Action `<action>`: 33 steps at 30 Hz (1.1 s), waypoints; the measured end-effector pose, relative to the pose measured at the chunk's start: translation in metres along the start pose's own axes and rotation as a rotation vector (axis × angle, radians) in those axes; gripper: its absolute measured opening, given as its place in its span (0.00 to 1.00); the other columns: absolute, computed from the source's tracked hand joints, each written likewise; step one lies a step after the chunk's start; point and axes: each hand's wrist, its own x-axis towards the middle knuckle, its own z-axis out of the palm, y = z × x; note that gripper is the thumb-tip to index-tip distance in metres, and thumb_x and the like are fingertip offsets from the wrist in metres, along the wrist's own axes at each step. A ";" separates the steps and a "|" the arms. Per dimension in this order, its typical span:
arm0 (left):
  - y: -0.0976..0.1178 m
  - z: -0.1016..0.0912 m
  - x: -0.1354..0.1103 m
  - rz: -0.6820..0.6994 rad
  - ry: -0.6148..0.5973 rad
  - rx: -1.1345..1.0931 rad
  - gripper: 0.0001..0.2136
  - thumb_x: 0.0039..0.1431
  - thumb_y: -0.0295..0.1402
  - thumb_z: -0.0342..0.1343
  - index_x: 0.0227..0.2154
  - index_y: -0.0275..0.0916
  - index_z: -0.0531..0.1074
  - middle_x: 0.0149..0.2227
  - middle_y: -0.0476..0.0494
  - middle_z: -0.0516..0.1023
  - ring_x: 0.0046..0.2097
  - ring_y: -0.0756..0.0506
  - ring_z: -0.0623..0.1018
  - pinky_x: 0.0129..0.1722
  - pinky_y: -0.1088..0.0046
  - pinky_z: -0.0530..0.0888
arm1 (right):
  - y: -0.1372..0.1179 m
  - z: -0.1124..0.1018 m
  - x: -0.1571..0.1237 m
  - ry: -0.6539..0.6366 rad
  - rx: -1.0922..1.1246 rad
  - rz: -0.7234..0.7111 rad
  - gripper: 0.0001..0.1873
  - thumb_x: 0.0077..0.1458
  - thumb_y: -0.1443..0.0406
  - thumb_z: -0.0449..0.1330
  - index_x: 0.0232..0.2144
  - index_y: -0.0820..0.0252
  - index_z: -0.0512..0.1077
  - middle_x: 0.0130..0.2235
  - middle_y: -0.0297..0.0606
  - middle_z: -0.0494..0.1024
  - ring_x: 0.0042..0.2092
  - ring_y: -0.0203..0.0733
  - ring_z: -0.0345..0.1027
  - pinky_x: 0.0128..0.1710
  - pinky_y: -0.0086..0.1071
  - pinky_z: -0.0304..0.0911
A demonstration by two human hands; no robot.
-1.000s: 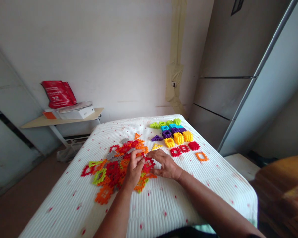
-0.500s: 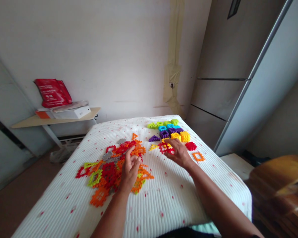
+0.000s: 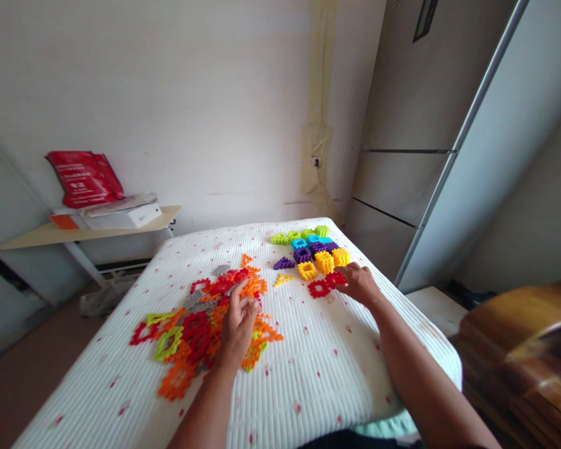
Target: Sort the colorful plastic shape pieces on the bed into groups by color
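Red tiles (image 3: 318, 289) in short row, nearer than yellow stacks (image 3: 307, 270). Right hand (image 3: 359, 284) at row's right end; grip hidden, cannot tell. Left hand (image 3: 240, 317) half-curled over mixed pile (image 3: 197, 330). Step seems lining up reds; next calls for light release.

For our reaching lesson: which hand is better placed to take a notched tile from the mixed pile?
Probably the left hand: it is at the mixed pile, while the right hand is farther off, at the red notched tiles.
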 end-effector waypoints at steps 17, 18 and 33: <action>-0.001 0.002 -0.001 0.031 0.031 0.007 0.24 0.57 0.37 0.50 0.56 0.41 0.55 0.25 0.54 0.67 0.29 0.50 0.70 0.34 0.73 0.69 | -0.003 0.008 0.001 -0.036 -0.033 -0.048 0.10 0.53 0.60 0.55 0.35 0.55 0.73 0.38 0.39 0.77 0.46 0.46 0.63 0.38 0.35 0.53; 0.000 0.001 -0.002 0.038 0.052 0.017 0.23 0.57 0.37 0.49 0.56 0.40 0.56 0.25 0.53 0.67 0.29 0.50 0.70 0.34 0.73 0.69 | -0.003 0.008 0.001 -0.030 -0.034 -0.052 0.10 0.53 0.60 0.55 0.34 0.55 0.73 0.37 0.39 0.77 0.46 0.46 0.64 0.37 0.35 0.53; -0.001 -0.042 0.013 0.191 0.351 0.752 0.10 0.53 0.28 0.48 0.32 0.39 0.74 0.34 0.44 0.77 0.39 0.45 0.74 0.42 0.68 0.69 | 0.002 0.019 0.003 0.346 0.010 -0.167 0.12 0.53 0.62 0.54 0.37 0.58 0.75 0.46 0.43 0.75 0.45 0.48 0.63 0.39 0.37 0.54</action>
